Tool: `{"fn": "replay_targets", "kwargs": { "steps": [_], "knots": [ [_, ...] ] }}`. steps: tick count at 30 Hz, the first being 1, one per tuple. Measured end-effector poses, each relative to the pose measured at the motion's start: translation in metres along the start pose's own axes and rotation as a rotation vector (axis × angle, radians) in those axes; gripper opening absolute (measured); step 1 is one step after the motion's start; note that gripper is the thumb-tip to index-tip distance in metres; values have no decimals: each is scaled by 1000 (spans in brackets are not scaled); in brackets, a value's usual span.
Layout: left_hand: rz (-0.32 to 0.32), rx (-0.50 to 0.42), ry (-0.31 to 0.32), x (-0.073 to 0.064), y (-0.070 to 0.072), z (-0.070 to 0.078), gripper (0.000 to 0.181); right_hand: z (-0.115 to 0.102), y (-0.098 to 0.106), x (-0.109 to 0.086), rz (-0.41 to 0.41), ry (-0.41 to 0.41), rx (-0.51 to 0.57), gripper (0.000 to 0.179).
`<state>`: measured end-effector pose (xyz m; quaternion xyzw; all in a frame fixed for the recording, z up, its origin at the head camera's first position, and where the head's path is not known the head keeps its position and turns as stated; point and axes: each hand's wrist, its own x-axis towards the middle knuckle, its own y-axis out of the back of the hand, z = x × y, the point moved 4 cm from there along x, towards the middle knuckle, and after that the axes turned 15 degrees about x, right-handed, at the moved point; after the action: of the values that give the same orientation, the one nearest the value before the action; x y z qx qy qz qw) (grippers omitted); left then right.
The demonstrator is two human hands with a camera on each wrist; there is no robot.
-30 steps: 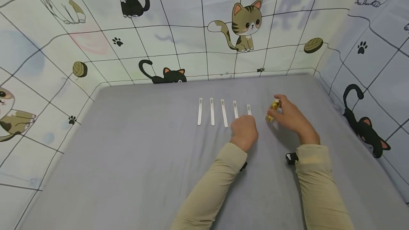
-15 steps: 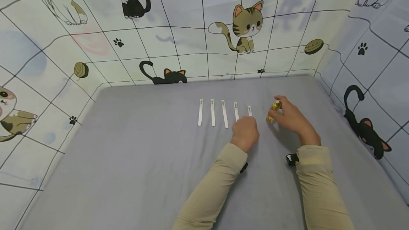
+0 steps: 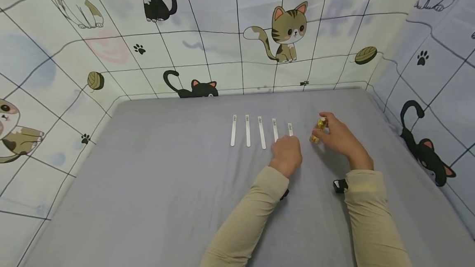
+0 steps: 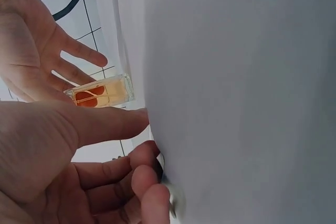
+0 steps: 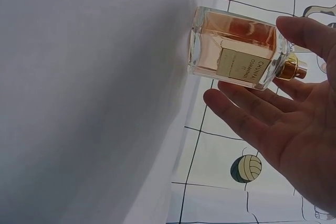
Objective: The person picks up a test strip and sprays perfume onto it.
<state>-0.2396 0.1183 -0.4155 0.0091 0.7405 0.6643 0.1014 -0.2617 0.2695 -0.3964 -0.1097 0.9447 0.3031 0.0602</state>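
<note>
Several narrow white paper strips with small dark print at their upper ends lie in a row; one is the leftmost strip (image 3: pixel 233 131). My left hand (image 3: pixel 286 155) is at the rightmost strip (image 3: pixel 290 127), its thumb and curled fingers pinching the lower end at the cloth. The hand covers most of that strip. To the right, my right hand (image 3: pixel 341 137) grips a clear glass perfume bottle (image 5: pixel 236 45) between thumb and fingers. The bottle holds amber liquid, has a cream label and a gold spray neck, and its base is right at the cloth.
A grey cloth (image 3: pixel 148 168) covers the table. Behind it and along both sides hangs a white curtain (image 3: pixel 222 48) printed with cats, paw marks and yarn balls. A black wrist camera (image 3: pixel 340 186) sits on the right cuff.
The whole head view has shifted very slightly. Both hands, the bottle and the strips keep the same places relative to one another.
</note>
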Motion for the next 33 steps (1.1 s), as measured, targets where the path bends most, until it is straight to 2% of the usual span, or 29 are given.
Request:
{"fn": "replay_targets", "kwargs": {
  "steps": [10,17,25,30,33],
  "knots": [
    [-12,-24,17,0,-3,-1,8,3,-1,0,5,8,0,75],
    [-16,-110,22,3,-7,-5,10,4,0,0,10,22,20,75],
    [-32,-332,51,2,-12,-14,19,5,1,-2,63,59,48,62],
    [18,-491,57,2,-14,-24,40,-3,6,-5,119,111,57,63],
    [67,-624,33,1,-12,-33,38,-11,11,-9,176,149,54,65]
  ]
}}
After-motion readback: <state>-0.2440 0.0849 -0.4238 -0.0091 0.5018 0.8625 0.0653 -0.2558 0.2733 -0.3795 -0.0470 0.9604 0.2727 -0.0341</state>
